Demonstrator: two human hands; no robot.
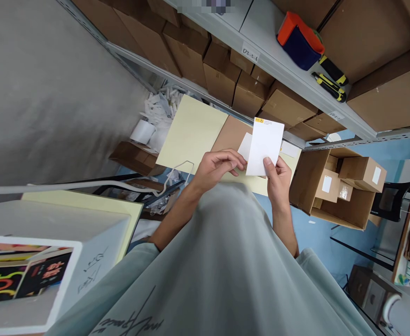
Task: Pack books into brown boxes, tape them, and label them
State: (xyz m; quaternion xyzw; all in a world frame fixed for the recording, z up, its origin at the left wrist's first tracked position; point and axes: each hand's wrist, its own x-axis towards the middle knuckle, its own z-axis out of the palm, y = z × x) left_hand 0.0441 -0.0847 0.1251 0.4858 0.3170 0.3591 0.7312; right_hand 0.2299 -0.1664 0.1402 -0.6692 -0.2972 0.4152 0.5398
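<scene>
A white paper card (265,147) with a small yellow-orange logo in its top left corner stands tilted up over the table. My right hand (278,179) pinches its lower right edge, thumb on the front face. Beside the card's lower left, my left hand (221,167) has its fingers loosely bent and apart, with nothing visible in them. Its fingertips are close to another white paper (244,147), partly behind the card; whether they touch it I cannot tell. Under both lies a flat piece of brown cardboard (230,133) on the pale yellow tabletop (193,130).
Brown boxes (222,74) line the shelf behind the table. Box cutters (329,86) and a red-and-blue tool (300,42) lie on the upper shelf. An open carton (303,182) holding smaller boxes stands right. A white cable (121,187) crosses at left, above a white bin (103,233).
</scene>
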